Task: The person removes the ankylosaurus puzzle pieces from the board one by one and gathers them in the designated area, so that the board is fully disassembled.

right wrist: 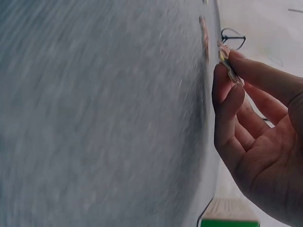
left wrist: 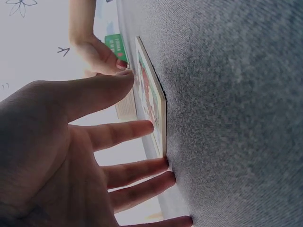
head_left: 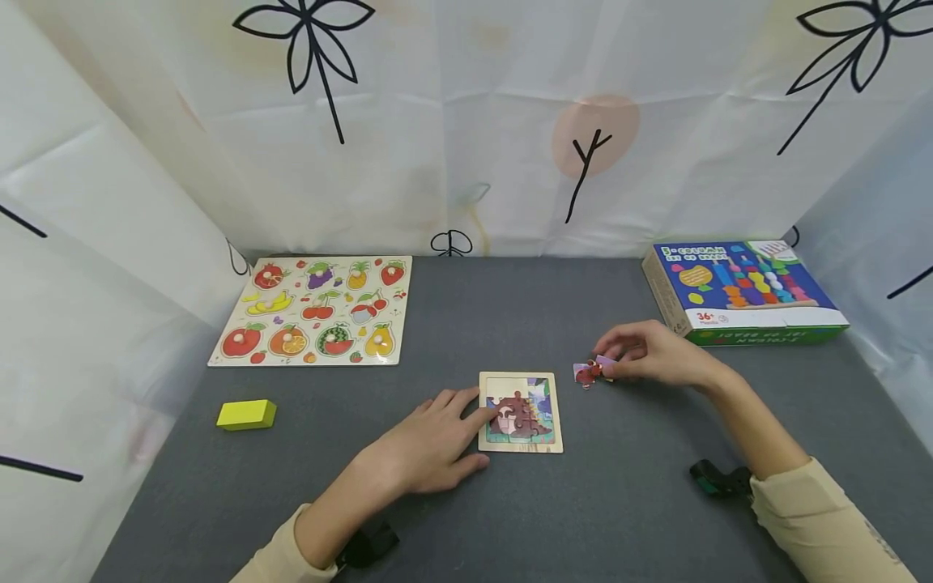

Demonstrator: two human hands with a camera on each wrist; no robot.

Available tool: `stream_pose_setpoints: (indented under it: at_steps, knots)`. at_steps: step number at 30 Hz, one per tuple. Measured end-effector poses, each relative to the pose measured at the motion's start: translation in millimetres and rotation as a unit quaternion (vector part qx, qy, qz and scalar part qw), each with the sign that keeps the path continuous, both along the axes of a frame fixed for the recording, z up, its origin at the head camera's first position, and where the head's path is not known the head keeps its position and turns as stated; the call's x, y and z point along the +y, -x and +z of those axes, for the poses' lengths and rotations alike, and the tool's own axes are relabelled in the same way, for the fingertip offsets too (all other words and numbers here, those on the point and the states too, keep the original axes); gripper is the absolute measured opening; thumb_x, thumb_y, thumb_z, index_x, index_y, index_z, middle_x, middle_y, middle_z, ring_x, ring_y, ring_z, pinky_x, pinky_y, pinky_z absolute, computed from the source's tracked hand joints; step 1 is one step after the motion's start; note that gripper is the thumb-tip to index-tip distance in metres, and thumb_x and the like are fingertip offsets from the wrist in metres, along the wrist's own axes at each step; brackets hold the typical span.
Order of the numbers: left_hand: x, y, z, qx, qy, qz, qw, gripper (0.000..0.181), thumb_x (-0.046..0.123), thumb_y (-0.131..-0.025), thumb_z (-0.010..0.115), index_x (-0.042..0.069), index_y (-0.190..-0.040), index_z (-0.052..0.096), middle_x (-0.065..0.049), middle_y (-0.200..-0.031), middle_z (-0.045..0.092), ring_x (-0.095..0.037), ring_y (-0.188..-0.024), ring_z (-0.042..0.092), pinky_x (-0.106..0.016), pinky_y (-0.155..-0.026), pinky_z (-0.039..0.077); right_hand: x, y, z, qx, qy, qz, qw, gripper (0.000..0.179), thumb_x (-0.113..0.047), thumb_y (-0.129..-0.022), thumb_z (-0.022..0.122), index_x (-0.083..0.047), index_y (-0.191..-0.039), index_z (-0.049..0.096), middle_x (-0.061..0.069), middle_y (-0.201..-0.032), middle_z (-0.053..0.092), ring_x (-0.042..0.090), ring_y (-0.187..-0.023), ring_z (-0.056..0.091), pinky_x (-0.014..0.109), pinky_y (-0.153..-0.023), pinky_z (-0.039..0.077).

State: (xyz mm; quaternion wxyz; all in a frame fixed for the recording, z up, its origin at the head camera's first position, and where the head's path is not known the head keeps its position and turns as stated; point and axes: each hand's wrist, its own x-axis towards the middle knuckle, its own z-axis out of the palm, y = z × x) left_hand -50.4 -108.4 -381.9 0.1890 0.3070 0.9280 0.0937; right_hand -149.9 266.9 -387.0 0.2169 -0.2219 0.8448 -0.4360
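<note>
A small square jigsaw puzzle in a wooden frame [head_left: 557,421] lies mid-table, partly filled with a reddish-brown figure; its upper left is bare board. My left hand [head_left: 430,445] rests at its left edge, fingers outstretched, the index fingertip over the pieces. In the left wrist view, the fingertips are right at the edge of the puzzle frame [left wrist: 162,127]. To the right, my right hand [head_left: 652,354] pinches a puzzle piece [right wrist: 228,64] between thumb and fingers, just above the table. Another reddish-purple piece [head_left: 583,374] lies by those fingertips.
A fruit peg board [head_left: 342,324] lies at the back left, with a yellow block [head_left: 246,414] in front of it. At the back right is a blue and green toy box [head_left: 743,291]. A patterned white curtain [head_left: 503,121] hangs behind the grey table [head_left: 583,518].
</note>
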Motion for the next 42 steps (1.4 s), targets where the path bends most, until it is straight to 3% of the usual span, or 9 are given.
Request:
stream_pose_setpoints:
  at_steps: [6,11,14,20,27,32,37,42]
  knots:
    - [2.7,0.2,1.8,0.049,-0.014,-0.024,0.9984,0.061,0.046,-0.108,0.065,0.018,-0.160,0.051,-0.011,-0.166,0.047,-0.028,-0.149,0.050,-0.052,-0.113,0.054,10,1.9,0.4,-0.008,-0.022,-0.003,0.9997,0.024,-0.008,-0.101,0.075,0.003,-0.123,0.074,0.016,-0.106,0.076,0.009,-0.077,0.070,0.027,-0.067,0.058]
    - [10.8,-2.7,4.5,0.028,-0.038,-0.055,0.9974,0.064,0.047,-0.110,0.062,0.015,-0.164,0.048,-0.007,-0.168,0.046,-0.024,-0.150,0.051,-0.047,-0.118,0.053,12,3.7,1.6,-0.009,-0.033,0.004,0.9994,0.023,-0.008,-0.102,0.074,0.002,-0.122,0.075,0.009,-0.098,0.075,0.006,-0.074,0.065,0.025,-0.065,0.055]
    - [17.7,-6.3,2.2,0.009,-0.035,-0.059,0.9976,0.070,0.052,-0.111,0.055,0.014,-0.168,0.041,-0.004,-0.174,0.039,-0.023,-0.157,0.045,-0.044,-0.123,0.048,13,4.5,1.5,0.002,-0.038,0.012,0.9992,0.021,-0.006,-0.102,0.074,0.003,-0.121,0.077,0.007,-0.095,0.075,0.005,-0.074,0.064,0.024,-0.065,0.055]
    - [30.1,-18.3,-6.6,0.012,-0.011,-0.052,0.9985,0.080,0.061,-0.113,0.043,0.008,-0.171,0.031,-0.008,-0.182,0.023,-0.026,-0.167,0.029,-0.046,-0.134,0.034,11,4.6,1.0,0.032,-0.056,0.016,0.9978,0.018,-0.006,-0.101,0.076,0.001,-0.117,0.079,0.005,-0.094,0.076,0.003,-0.077,0.063,0.023,-0.068,0.055]
    - [38.3,-27.0,-13.4,0.023,0.001,-0.023,0.9995,0.085,0.065,-0.111,0.043,0.010,-0.173,0.025,-0.007,-0.183,0.017,-0.026,-0.168,0.026,-0.054,-0.134,0.031,-6,0.8,5.3,0.068,-0.067,-0.011,0.9953,0.017,-0.009,-0.099,0.079,-0.002,-0.114,0.080,0.003,-0.094,0.079,0.003,-0.073,0.060,0.023,-0.064,0.051]
    - [41.8,-26.0,-14.9,0.038,0.004,-0.020,0.9991,0.085,0.068,-0.111,0.039,0.012,-0.173,0.026,-0.006,-0.183,0.021,-0.025,-0.167,0.028,-0.056,-0.134,0.030,-31,-3.4,6.1,0.061,-0.029,0.025,0.9974,0.014,-0.009,-0.099,0.079,-0.002,-0.111,0.080,0.005,-0.093,0.078,0.006,-0.076,0.064,0.023,-0.067,0.055]
    - [44.6,-19.8,-16.8,0.050,-0.019,-0.042,0.9977,0.081,0.067,-0.111,0.038,0.011,-0.170,0.034,-0.006,-0.179,0.027,-0.024,-0.167,0.028,-0.055,-0.135,0.029,-58,-4.1,-0.6,0.030,0.008,0.067,0.9973,0.014,-0.009,-0.100,0.077,0.000,-0.111,0.079,0.009,-0.097,0.080,0.007,-0.081,0.069,0.025,-0.071,0.059]
    - [45.8,-15.8,-18.4,0.050,-0.036,-0.062,0.9962,0.077,0.065,-0.112,0.039,0.011,-0.168,0.039,-0.006,-0.175,0.032,-0.023,-0.166,0.029,-0.052,-0.135,0.030,-78,-2.1,-6.9,0.012,0.011,0.098,0.9951,0.015,-0.009,-0.100,0.077,0.001,-0.112,0.079,0.011,-0.097,0.080,0.008,-0.080,0.067,0.023,-0.071,0.057]
